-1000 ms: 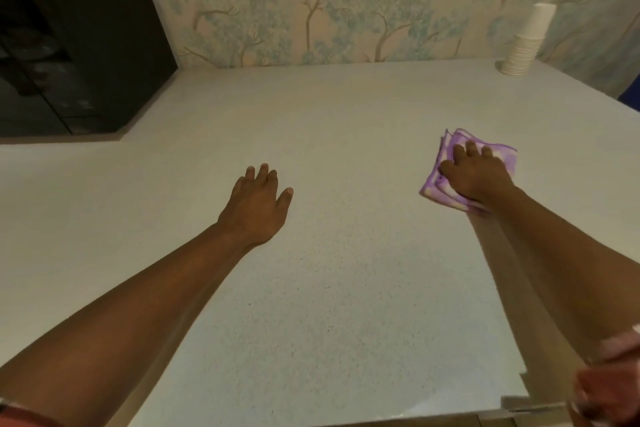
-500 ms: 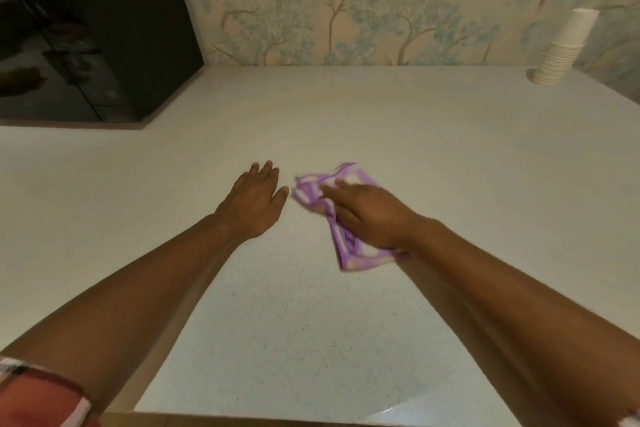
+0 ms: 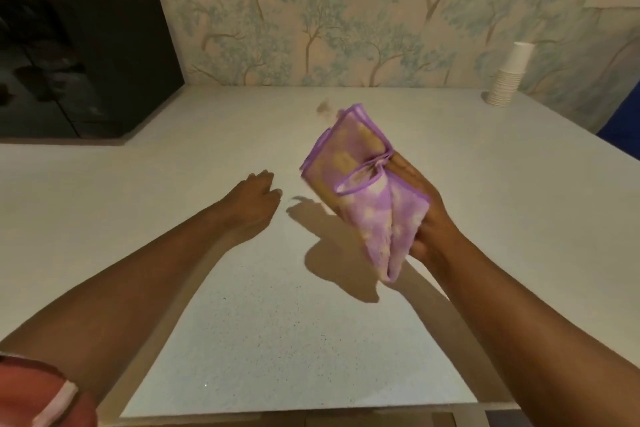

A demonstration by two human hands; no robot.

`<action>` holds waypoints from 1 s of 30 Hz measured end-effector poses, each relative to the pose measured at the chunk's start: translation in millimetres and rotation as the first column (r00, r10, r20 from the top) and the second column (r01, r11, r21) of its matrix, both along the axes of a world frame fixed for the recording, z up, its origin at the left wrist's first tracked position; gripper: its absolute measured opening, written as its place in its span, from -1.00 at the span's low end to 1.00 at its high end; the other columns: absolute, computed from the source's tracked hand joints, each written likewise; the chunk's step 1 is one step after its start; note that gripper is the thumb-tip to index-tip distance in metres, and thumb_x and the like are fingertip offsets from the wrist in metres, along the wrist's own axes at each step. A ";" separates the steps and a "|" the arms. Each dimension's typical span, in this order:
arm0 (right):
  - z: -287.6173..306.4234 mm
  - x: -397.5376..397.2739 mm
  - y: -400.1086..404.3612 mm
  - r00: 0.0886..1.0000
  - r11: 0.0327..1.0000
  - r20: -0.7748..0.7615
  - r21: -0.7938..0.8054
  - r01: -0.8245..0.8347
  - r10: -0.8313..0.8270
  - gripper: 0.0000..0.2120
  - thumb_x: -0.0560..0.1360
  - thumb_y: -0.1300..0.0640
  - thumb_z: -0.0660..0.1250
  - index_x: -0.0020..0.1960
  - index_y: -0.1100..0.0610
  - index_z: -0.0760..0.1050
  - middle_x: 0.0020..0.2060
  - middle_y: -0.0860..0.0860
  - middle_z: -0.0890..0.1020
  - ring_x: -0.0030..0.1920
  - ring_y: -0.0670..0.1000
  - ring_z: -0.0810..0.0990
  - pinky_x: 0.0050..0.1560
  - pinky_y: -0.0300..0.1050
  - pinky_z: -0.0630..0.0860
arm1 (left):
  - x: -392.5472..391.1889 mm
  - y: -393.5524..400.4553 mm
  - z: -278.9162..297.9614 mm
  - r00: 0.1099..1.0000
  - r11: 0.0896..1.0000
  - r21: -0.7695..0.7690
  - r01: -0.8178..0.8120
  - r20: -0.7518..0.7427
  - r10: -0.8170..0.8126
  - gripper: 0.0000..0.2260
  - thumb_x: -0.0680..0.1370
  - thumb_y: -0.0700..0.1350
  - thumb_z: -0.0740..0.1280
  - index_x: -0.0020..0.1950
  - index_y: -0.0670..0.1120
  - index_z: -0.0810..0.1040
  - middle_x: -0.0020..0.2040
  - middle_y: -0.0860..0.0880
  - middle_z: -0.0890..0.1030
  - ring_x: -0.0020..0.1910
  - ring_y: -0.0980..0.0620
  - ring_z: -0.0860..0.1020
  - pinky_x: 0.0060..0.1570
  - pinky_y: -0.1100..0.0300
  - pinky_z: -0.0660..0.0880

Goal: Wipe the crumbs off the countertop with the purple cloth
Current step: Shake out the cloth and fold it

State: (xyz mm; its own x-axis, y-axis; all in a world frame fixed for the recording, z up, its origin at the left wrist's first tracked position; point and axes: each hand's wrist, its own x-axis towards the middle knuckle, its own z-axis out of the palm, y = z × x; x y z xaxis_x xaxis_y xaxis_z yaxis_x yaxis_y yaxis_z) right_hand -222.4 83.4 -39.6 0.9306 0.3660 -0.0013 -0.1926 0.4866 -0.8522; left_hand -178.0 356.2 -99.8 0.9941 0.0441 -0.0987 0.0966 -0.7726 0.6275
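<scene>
My right hand [image 3: 427,215] holds the purple cloth [image 3: 360,191] lifted off the white speckled countertop [image 3: 277,340], palm turned up, the cloth's underside facing me. The cloth is folded, purple-edged with pale patches, and casts a shadow on the counter below it. My left hand [image 3: 254,199] rests flat on the counter to the left of the cloth, fingers together, holding nothing. A small brownish blur [image 3: 323,107] shows just beyond the cloth's far corner; I cannot tell whether it is crumbs.
A black appliance [image 3: 83,62] stands at the back left against the wallpapered wall. A stack of white paper cups [image 3: 509,76] stands at the back right corner. The counter's front edge [image 3: 311,414] runs along the bottom.
My right hand swept the cloth from the right towards my left hand, then lifted it off the counter and turned it over. The left hand stayed in place.
</scene>
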 end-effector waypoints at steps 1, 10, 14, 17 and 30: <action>5.7 3.2 1.4 0.999 0.998 -0.005 0.041 0.039 -0.039 -0.66 0.58 0.12 0.27 0.33 0.14 0.55 0.15 0.11 0.71 0.10 0.10 0.71 0.13 0.01 0.65 | 0.4 -7.1 5.0 1.000 0.998 -0.059 0.004 0.016 -0.003 -0.49 0.64 0.01 0.17 0.56 -0.13 0.20 0.58 -0.10 0.17 0.57 -0.07 0.11 0.52 0.08 0.06; 41.6 29.4 5.5 0.968 0.944 -0.037 0.216 0.249 -0.246 -0.40 0.47 0.20 0.34 0.47 0.33 0.31 0.42 0.33 0.42 0.34 0.26 0.44 0.52 0.34 0.23 | 1.6 -87.2 51.0 0.996 0.734 -0.678 0.036 -0.034 -0.080 -0.55 0.63 0.16 0.15 0.43 -0.06 0.40 0.31 -0.03 0.58 0.24 -0.03 0.56 0.24 0.05 0.47; 47.7 47.1 -2.8 0.922 0.888 0.013 0.273 0.370 -0.388 -0.82 0.60 0.36 0.20 0.12 0.17 0.48 0.10 0.22 0.54 0.17 0.21 0.47 0.48 0.37 0.28 | 0.4 -103.9 62.9 0.967 0.404 -0.909 -0.104 -0.188 -0.174 -0.46 0.58 0.24 0.19 0.39 -0.11 0.40 0.11 -0.12 0.63 0.01 -0.13 0.66 0.06 -0.09 0.59; 54.6 55.3 -11.9 0.875 0.824 0.023 0.351 0.446 -0.483 -0.74 0.58 0.40 0.21 0.12 0.10 0.51 0.11 0.20 0.57 0.13 0.19 0.53 0.42 0.31 0.39 | 0.0 -117.8 67.2 0.941 0.322 -0.944 -0.077 -0.175 -0.290 -0.39 0.51 0.33 0.22 0.34 -0.10 0.48 0.22 -0.18 0.63 0.12 -0.22 0.65 -0.12 0.01 0.63; 18.7 61.7 -51.9 0.941 0.780 -0.167 0.526 0.339 -0.296 -0.59 0.45 0.48 0.09 0.02 0.16 0.61 0.04 0.18 0.66 0.18 0.17 0.60 0.45 0.15 0.40 | 8.6 -137.1 74.5 0.995 0.150 -0.985 -0.087 -0.094 -0.044 -0.71 0.47 -0.33 0.13 0.14 -0.18 0.49 -0.08 -0.13 0.54 -0.22 -0.03 0.53 -0.10 0.10 0.54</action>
